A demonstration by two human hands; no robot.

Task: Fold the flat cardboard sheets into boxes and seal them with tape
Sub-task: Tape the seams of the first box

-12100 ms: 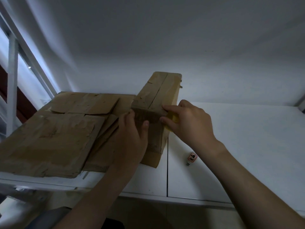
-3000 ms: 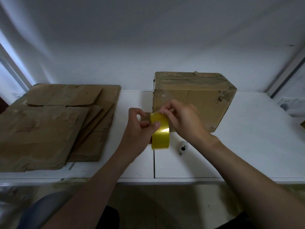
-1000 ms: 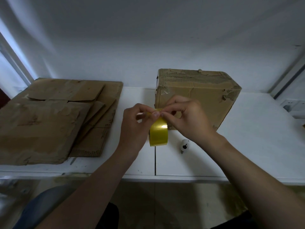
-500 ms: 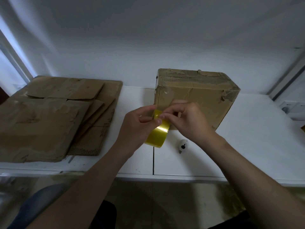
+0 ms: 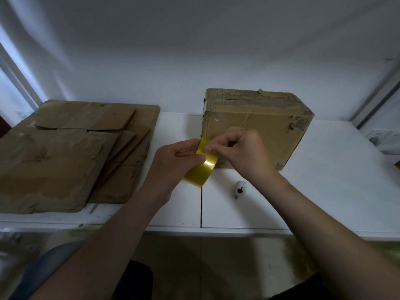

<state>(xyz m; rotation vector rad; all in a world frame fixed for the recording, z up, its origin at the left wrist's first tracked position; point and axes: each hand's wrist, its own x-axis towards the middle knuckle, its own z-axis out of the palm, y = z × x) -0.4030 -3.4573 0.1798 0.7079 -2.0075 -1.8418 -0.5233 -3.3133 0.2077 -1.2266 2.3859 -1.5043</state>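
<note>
We see the left hand (image 5: 171, 163) gripping a glossy yellow tape roll (image 5: 200, 167) in the air above the white table (image 5: 324, 180), with the thumb and fingers curled round the roll's upper part. The right hand (image 5: 244, 152) pinches at the roll's top edge with thumb and forefinger, and its other fingers are curled in. A second ago the roll hung upright between the hands. Now we find it tilted, its lower end swung toward the left wrist. The assembled brown cardboard box (image 5: 259, 118) sits where it was, just behind the hands, its worn top flaps closed. The stack of flat brown cardboard sheets (image 5: 65, 152) lies unmoved at the left. The small white object with a black mark (image 5: 239, 190) remains on the table below the right wrist.
</note>
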